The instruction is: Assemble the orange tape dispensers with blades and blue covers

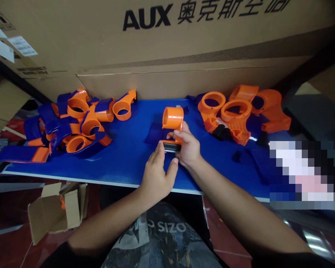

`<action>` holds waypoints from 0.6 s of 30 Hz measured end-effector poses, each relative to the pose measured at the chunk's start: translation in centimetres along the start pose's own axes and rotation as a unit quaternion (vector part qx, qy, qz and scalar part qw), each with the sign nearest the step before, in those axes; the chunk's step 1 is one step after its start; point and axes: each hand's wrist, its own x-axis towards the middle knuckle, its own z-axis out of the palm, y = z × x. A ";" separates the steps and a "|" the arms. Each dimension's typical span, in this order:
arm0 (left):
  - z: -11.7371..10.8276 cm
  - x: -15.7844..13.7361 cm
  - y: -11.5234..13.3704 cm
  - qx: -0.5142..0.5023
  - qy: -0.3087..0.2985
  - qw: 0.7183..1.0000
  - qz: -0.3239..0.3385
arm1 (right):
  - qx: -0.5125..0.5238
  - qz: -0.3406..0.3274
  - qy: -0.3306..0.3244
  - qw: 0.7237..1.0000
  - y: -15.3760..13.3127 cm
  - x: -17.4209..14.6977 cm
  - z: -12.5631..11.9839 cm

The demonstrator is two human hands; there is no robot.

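In the middle of the head view, my right hand (190,147) is closed around an orange tape dispenser (173,117), its ring pointing up and away from me. A black roller (171,147) lies across the near end of the dispenser. My left hand (158,171) is beside it with fingers stretched out and thumb apart; the fingertips touch or nearly touch the roller's left end. A dark blue flap (153,134) shows just left of the dispenser; whether it is joined to it I cannot tell. My right palm hides part of the handle.
Orange and blue tape dispensers (75,141) are heaped at the left of the blue tabletop (123,156). Several orange dispenser bodies (236,109) are piled at the right. A large cardboard box (156,48) stands behind. An open carton (44,212) is on the floor at left.
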 end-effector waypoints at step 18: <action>-1.3 3.4 -1.8 -0.034 0.128 0.991 -0.013 | 0.006 0.053 -0.079 0.995 -0.5 -0.9 0.6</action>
